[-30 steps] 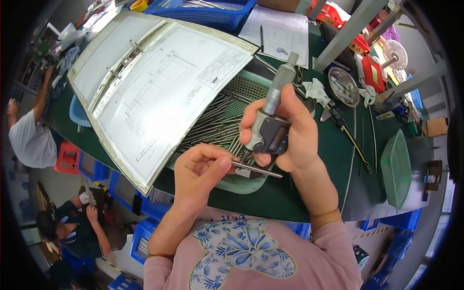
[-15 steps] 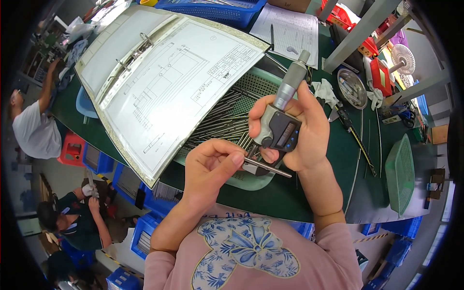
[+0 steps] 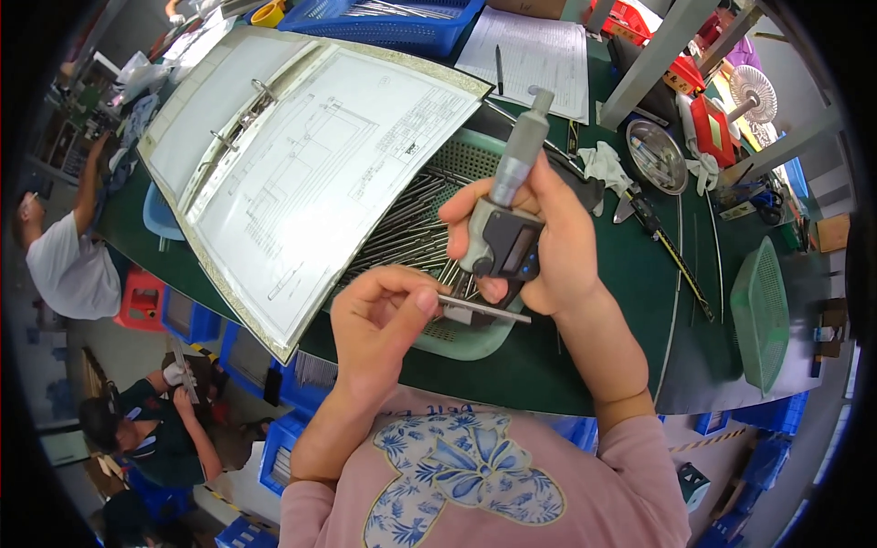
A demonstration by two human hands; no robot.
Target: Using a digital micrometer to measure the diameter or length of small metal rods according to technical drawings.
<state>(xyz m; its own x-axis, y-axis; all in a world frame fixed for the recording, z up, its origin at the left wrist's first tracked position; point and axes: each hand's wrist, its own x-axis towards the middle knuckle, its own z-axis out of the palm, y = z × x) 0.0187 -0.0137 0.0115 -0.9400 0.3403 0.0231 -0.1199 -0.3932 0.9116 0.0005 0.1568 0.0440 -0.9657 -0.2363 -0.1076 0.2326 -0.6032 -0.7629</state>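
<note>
My right hand is wrapped round a digital micrometer, its thimble pointing up and away. Between thumb and fingers, my left hand pinches a thin metal rod that points right. The rod lies across the lower end of the micrometer's frame; whether it sits between the measuring faces I cannot tell. Beneath both hands stands a green plastic basket with many similar metal rods in it. An open ring binder with a technical drawing covers the basket's left part.
A caliper, white gloves and a metal bowl lie to the right. Farther right is another green basket. Behind are a blue basket and a paper sheet with a pen. Two people work at left.
Both hands, with the micrometer and rod, have shifted a little left in the picture. The rod now lies closer to level. The surroundings have shifted slightly too.
</note>
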